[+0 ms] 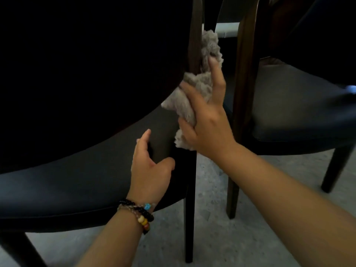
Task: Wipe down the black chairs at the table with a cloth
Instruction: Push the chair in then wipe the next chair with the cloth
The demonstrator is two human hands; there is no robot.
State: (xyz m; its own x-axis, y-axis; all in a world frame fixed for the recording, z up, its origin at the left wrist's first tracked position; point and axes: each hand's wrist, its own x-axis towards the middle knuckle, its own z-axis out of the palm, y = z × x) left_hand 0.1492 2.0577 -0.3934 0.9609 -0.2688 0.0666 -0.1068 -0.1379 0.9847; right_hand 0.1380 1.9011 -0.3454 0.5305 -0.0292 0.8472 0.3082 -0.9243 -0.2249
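— Which step is this?
— Wiping the near black chair (77,180) — the right hand (207,130) clutches a fluffy grey cloth (189,97) against the wooden upright (194,45) at the seat's right edge. The left hand (151,170), fingers relaxed, rests on the seat.
— Next?
— Probably on along the upright — then the second chair (292,116).

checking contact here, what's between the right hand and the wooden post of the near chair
The grey cloth lies there: the right hand holds it bunched against the wooden post of the near chair, seen in the head view.
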